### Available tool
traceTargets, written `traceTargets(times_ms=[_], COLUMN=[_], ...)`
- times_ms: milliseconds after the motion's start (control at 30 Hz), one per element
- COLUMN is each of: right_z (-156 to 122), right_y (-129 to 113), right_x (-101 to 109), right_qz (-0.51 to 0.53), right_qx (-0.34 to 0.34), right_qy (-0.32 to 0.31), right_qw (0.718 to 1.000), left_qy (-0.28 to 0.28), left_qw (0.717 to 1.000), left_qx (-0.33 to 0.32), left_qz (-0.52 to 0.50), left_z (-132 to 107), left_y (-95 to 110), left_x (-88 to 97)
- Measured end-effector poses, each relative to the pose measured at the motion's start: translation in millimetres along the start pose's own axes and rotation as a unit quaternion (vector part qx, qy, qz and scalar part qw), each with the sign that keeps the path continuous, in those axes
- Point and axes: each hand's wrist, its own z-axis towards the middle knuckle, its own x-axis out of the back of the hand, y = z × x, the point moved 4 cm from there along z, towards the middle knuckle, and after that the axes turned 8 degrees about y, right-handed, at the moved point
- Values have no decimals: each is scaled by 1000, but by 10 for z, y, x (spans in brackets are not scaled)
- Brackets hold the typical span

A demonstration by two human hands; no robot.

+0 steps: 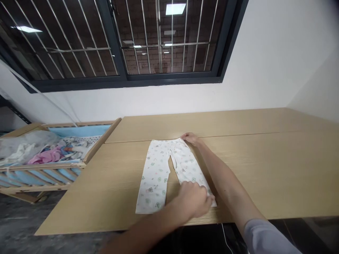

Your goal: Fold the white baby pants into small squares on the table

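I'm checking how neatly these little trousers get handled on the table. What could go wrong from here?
The left hand grips the hem of one leg of the printed trousers close to the near edge of the table, so that hem could slip over the edge. The right hand pins only one corner of the waistband, so a pull may skew or crease the fabric. The other leg lies free and could bunch up.
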Motion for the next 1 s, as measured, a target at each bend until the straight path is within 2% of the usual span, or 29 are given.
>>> traceTargets(times_ms=[100, 267, 400, 533, 667, 767, 867, 1000], right_z=[-18, -57, -90, -117, -94, -51, -13, -16], right_y=[-3, -27, -47, -117, -320, -567, -843, -1139], right_x=[6, 1, -29, -47, -58, -143, -358, -817], right_qz=[-2, -19, -28, -48, -86, -107, -118, -131], right_qx=[-6, -1, 5, 3, -4, -2, 8, 26], right_qy=[2, 9, 26, 39, 27, 11, -8, -20], right_qw=[1000, 1000, 999, 998, 996, 994, 993, 991], left_qy=[-16, -21, 10, 45, 118, 179, 219, 251], left_qw=[999, 996, 994, 989, 969, 933, 896, 875], left_qx=[29, 61, 80, 95, 140, 174, 230, 299], left_qz=[-33, -61, -78, -101, -164, -259, -312, -286], left_z=[-62, 13, 2, -55, -255, -573, -980, -1473], left_y=[225, 314, 290, 209, -13, -262, -551, -922], left_x=[-210, -418, -410, -296, -68, 88, 156, 114])
